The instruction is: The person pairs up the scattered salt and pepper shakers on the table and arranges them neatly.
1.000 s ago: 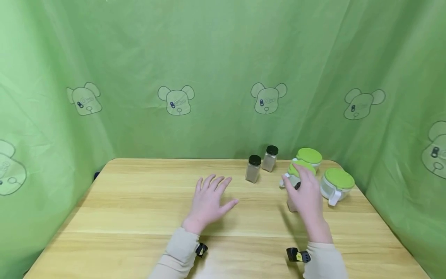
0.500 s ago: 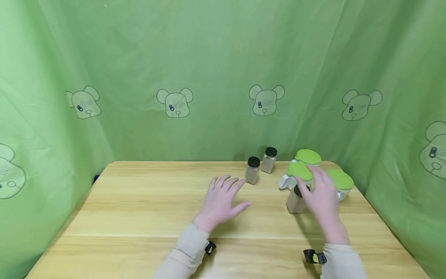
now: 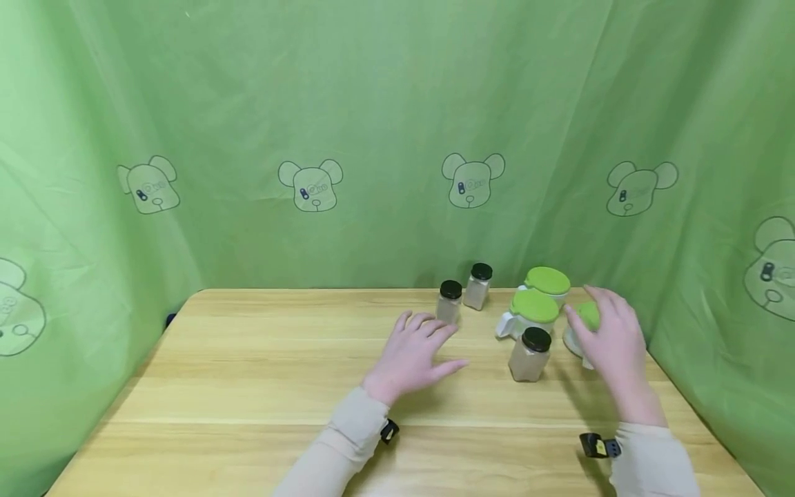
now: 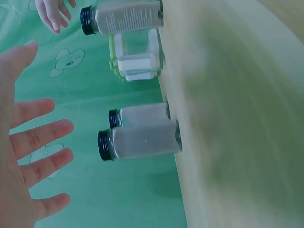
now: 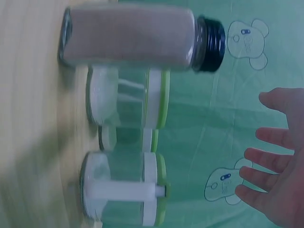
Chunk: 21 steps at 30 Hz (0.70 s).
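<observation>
My left hand (image 3: 413, 355) hovers over the table with spread fingers, holding nothing. Just beyond its fingertips stands a spice jar with a black lid (image 3: 450, 307), and another spice jar (image 3: 477, 290) is behind it. My right hand (image 3: 615, 342), fingers apart and thumb out, is in the air by the rightmost green-lidded seasoning jar (image 3: 574, 339) and partly hides it in the head view. In the right wrist view that jar (image 5: 118, 190) shows its white handle, and my hand (image 5: 280, 166) is apart from it. A third spice jar (image 3: 528, 360) stands upright between my hands.
Two more green-lidded jars with white handles, a front one (image 3: 534, 307) and a back one (image 3: 548, 281), stand behind the third spice jar. The wooden table (image 3: 248, 386) ends at a green curtain (image 3: 385, 103), which also hangs at both sides.
My right hand has moved right, away from the front spice jar, which now shows fully, toward the rightmost green-lidded jar. My left hand has drifted right toward the two back spice jars.
</observation>
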### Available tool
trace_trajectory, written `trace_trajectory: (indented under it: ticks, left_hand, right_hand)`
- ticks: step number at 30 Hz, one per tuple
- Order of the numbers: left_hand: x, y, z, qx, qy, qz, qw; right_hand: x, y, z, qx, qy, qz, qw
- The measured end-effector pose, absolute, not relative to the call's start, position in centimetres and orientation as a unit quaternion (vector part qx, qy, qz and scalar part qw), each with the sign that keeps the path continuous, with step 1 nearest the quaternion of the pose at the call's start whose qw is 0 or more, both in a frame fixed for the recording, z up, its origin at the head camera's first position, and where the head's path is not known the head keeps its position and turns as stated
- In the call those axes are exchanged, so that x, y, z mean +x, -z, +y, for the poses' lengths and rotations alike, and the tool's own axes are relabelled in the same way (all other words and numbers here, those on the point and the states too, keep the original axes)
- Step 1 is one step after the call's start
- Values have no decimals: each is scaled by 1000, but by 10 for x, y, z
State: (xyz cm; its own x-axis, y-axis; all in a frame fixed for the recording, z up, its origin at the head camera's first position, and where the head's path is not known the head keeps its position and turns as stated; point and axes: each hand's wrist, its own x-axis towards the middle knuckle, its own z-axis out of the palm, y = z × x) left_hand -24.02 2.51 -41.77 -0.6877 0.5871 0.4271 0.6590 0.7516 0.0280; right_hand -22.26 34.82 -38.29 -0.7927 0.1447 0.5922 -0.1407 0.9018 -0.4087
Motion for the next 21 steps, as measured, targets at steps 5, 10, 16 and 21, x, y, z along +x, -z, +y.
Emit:
trace_trajectory:
  ticks: [5, 10, 16, 21]
  left_hand:
    - [-243, 414, 38, -360, 82, -908, 199]
    - [-247, 415, 53, -376, 69, -902, 201]
    - [-253, 418, 65, -378, 80, -895, 223]
    - [-259, 419, 73, -375, 98, -892, 233]
  right_hand:
    - [-228, 383, 363, -17, -211, -932, 295]
    - [-234, 386, 376, -31, -203, -939, 275]
    - [-240, 390, 388, -48, -205, -944, 252]
    - [-244, 396, 398, -61, -210, -947, 235]
